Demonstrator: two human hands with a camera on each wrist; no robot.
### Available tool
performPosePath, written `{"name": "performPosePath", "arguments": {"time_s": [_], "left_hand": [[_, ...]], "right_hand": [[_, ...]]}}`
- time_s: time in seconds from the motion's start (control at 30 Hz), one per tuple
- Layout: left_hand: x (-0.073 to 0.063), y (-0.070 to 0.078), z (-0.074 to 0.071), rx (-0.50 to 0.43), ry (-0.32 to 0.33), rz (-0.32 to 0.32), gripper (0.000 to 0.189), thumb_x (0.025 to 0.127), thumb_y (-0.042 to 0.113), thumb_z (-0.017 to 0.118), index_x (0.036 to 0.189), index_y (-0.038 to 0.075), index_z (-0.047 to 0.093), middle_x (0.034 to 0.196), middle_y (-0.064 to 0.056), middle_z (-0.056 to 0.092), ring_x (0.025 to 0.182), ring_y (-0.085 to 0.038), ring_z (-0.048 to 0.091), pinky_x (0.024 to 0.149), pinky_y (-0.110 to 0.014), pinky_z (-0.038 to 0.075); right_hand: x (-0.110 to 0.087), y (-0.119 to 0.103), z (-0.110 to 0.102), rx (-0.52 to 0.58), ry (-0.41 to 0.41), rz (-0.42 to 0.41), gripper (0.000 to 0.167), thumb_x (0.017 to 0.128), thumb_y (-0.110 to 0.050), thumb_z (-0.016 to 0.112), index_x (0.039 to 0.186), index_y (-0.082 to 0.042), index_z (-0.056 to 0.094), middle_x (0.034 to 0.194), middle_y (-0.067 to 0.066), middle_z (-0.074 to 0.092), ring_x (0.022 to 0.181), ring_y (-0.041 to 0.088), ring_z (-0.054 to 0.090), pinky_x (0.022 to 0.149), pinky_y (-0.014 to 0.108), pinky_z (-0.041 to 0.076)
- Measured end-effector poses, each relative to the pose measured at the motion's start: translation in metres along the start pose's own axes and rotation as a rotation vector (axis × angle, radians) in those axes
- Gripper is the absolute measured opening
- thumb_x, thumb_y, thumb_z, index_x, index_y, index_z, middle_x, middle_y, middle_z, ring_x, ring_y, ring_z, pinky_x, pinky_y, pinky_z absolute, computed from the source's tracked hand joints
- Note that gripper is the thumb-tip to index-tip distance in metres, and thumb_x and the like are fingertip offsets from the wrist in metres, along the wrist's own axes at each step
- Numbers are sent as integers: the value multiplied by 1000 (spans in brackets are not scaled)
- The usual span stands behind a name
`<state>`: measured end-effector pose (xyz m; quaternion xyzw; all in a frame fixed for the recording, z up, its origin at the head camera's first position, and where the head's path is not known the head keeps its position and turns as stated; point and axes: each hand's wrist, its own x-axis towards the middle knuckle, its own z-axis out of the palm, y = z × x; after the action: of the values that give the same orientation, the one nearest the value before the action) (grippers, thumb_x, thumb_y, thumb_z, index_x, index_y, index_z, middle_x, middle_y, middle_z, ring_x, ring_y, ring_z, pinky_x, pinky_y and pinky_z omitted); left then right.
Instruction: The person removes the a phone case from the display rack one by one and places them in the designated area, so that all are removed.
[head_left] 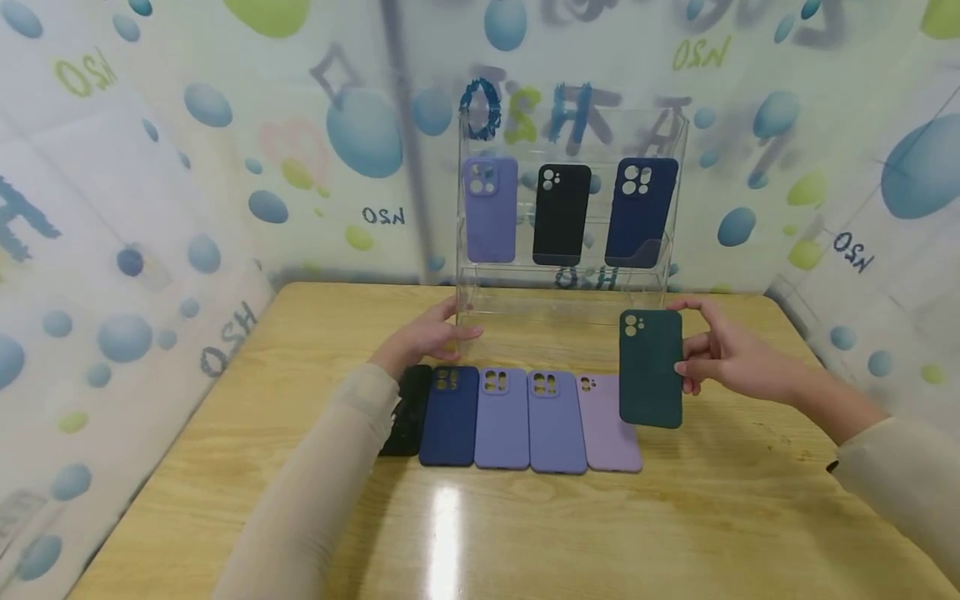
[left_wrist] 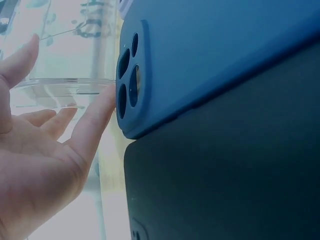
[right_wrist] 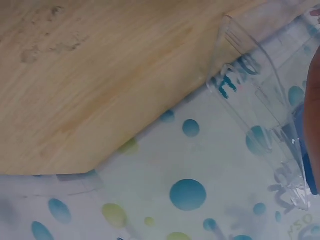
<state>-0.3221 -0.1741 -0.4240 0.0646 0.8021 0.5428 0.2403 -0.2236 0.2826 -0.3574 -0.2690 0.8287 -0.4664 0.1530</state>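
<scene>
A dark green phone case is upright in my right hand, pinched by its right edge. It overlaps the lilac case at the right end of a row on the table. My left hand is at the lower left corner of a clear display stand, fingers spread and fairly straight. In the left wrist view, a finger of the left hand reaches to the dark blue case, beside a dark case. The right wrist view shows only a sliver of a hand.
On the stand lean a purple case, a black case and a navy case. Two periwinkle cases, one of them beside the dark blue one, lie mid-row on the wooden table. A patterned curtain hangs behind.
</scene>
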Motion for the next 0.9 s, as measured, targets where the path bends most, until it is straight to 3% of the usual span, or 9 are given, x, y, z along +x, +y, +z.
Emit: {"name": "performPosePath", "arguments": {"time_s": [0.13,0.3,0.67,0.9], "left_hand": [[-3,4,1,23,-1,14,93,104,30,72,173,27,10,179,-5,18,150,-40,47,102,-52,61],[-2,2,2,4,-6,25,93,103,29,72,173,28,10,178,-5,20,151,-41,46,103,-55,60],[-1,-8,0,15,-14,22,92,103,35,72,173,25,13,178,-9,21,150,-40,47,99,-47,63],[-2,-7,-3,36,-32,50,91,103,39,71,173,28,13,178,-3,20,147,-38,50,93,-43,64]], "right_hand": [[-10,13,1,59,-91,63,70,104,5,58,154,-19,15,74,15,66,69,36,67,68,41,63],[-21,27,3,90,-191,202,71,103,2,56,155,-11,10,79,15,66,73,39,68,71,43,63],[-25,61,5,114,-188,357,84,104,-4,60,166,-1,4,92,17,72,80,25,72,75,39,65],[-24,71,16,81,-196,373,85,105,-4,60,166,9,2,97,16,73,79,24,74,73,38,67]]}}
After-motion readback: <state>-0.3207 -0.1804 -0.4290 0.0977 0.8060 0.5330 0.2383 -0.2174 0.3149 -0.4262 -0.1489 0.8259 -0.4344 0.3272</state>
